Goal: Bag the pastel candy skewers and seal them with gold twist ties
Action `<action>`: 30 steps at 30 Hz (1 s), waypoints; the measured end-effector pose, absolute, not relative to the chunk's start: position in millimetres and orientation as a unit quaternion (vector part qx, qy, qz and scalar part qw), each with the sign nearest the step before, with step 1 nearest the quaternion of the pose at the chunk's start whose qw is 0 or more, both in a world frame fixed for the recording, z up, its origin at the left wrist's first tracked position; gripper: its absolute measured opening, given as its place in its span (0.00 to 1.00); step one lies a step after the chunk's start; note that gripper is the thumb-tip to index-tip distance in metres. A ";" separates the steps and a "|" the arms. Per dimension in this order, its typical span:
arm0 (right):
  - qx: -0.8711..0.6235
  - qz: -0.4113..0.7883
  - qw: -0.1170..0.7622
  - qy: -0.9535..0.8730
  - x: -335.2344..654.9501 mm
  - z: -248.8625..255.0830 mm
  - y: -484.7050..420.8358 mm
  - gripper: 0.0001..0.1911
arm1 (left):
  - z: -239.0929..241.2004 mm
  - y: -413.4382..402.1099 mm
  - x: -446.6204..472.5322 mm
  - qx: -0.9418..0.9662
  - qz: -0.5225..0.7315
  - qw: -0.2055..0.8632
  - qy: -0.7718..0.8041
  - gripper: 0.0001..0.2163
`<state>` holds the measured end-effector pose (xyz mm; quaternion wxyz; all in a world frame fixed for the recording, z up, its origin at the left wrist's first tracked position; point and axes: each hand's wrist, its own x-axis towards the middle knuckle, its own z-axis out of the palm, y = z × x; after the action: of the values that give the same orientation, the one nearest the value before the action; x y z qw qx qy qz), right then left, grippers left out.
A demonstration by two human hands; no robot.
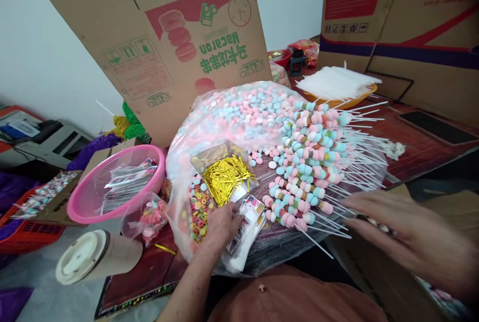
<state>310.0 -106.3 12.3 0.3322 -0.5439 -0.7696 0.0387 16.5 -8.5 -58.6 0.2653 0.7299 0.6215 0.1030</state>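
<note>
My left hand point(221, 223) is closed in a pinch on a stack of small clear printed bags point(247, 224) lying on the big plastic bag of pink and blue marshmallows point(232, 112). Just above it lies a packet of gold twist ties point(225, 174), with a bag of coloured ring candies point(199, 208) to its left. My right hand point(406, 234) lies flat with fingers stretched out, fingertips at the stick ends of a pile of marshmallow skewers point(310, 157). Nothing shows in that hand.
A pink basket point(90, 197) with wrapped packets stands at left, a lidded paper cup point(93, 257) lying in front of it. Cardboard boxes point(168, 37) stand behind. An orange bowl of white sticks point(337, 85) sits at the back, a dark phone point(437, 127) at right.
</note>
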 end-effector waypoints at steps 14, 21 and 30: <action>-0.473 0.448 0.320 -0.688 181.8 -15.0 -23.5 0.15 | 0.9 -15.9 -15.7 0.797 0.094 0.243 0.545 0.11; -0.498 0.428 0.350 -0.668 178.4 -17.1 -54.7 0.07 | 13.9 -25.4 -10.0 0.806 0.103 0.357 0.462 0.10; -0.481 0.457 0.365 -0.653 194.3 -15.8 -56.0 0.08 | -17.9 -33.4 16.2 0.726 0.194 0.443 0.490 0.11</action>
<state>194.3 -56.0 -15.8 0.3650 -0.4812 -0.6530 0.4570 16.2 -33.4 -17.9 0.4426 0.7257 0.4899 0.1936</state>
